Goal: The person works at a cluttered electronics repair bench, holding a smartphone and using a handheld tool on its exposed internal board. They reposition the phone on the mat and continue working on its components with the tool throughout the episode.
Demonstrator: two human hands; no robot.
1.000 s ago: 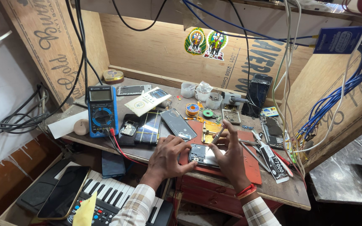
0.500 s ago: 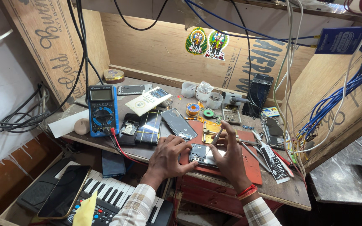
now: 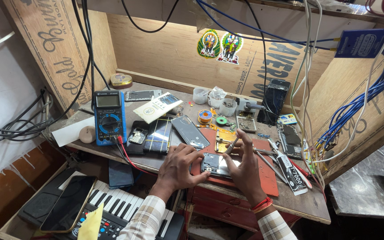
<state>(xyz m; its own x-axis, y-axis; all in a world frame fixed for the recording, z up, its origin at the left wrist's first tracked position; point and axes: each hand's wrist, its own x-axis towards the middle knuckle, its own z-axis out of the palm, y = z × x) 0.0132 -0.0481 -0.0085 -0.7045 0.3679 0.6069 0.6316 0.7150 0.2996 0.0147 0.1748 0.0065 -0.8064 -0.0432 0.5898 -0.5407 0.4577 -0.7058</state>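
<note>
Both hands meet over an opened phone that lies with its insides up on a red mat at the front of the worktop. The left hand spreads flat beside the phone, fingertips pressing its left edge to pin it down; it holds nothing else. The right hand curls around the phone's right end and pinches a thin metal tool, seemingly tweezers or a fine driver, whose tip points down at the upper part of the phone.

By the look of it, the step in hand is fine work inside the opened body, picking at or loosening a small part near the top edge. The next move calls for a steady left hand so the phone does not slide on the mat, and a small, exact push of the tool tip.

Around them lie a blue multimeter with red and black leads, several bare phone screens, a solder spool and a glue tube. A keyboard sits below the worktop.
</note>
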